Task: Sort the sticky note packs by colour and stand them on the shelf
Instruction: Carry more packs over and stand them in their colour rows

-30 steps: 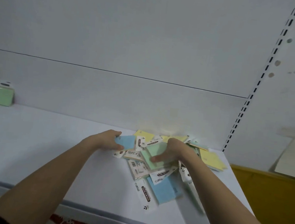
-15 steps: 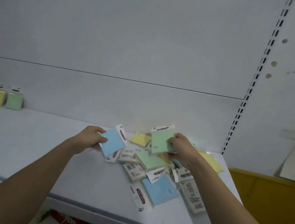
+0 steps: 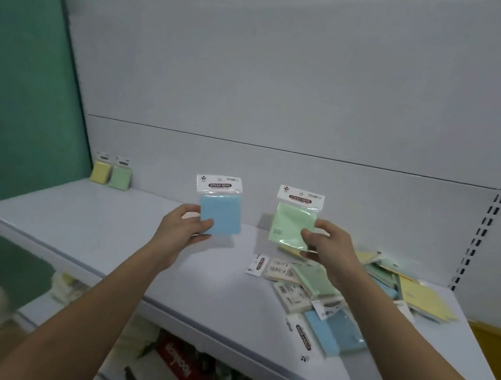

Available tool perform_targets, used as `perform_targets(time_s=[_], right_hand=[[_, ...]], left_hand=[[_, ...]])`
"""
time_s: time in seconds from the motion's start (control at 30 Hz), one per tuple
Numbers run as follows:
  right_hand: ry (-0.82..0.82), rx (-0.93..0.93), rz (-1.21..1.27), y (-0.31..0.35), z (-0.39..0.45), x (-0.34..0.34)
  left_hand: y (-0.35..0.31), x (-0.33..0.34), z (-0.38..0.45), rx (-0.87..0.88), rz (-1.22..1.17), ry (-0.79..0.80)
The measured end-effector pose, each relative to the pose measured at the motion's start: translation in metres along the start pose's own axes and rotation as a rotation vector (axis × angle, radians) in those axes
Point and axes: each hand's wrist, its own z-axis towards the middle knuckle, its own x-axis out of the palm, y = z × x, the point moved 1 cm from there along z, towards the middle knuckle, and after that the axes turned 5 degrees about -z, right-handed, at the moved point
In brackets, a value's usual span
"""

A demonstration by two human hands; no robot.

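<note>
Two bare arms of mine reach out over the long white shelf, the biggest thing in view, which runs from the green wall panel on the left to the slotted upright on the right, with the white back panel rising behind it. On the right part of the shelf lies a loose heap of sticky note packs, green, yellow and blue ones overlapping flat, some face down with their printed backs up; a blue one at the near edge of the heap is the closest to me. At the far left, against the back panel, a yellow pack and a green pack stand upright, touching side by side. My left hand holds a blue pack upright above the shelf, thumb on its front lower corner and fingers curled behind its left edge, header card up. My right hand holds a light green pack the same way, thumb pinching its lower right corner against the fingers behind. Both held packs are level with each other and well apart, clear of the heap.
</note>
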Motion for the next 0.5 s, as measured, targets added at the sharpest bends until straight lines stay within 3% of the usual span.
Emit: perform_targets(time_s=[0.2, 0.5], right_hand=[[0.070, -0.099, -0.085, 0.027, 0.001, 0.074], [0.181, -0.066, -0.108, 0.029, -0.022, 0.273]], left_hand=[[-0.021, -0.085, -0.010, 0.027, -0.076, -0.035], [-0.058, -0.262, -0.024, 0.023, -0.091, -0.164]])
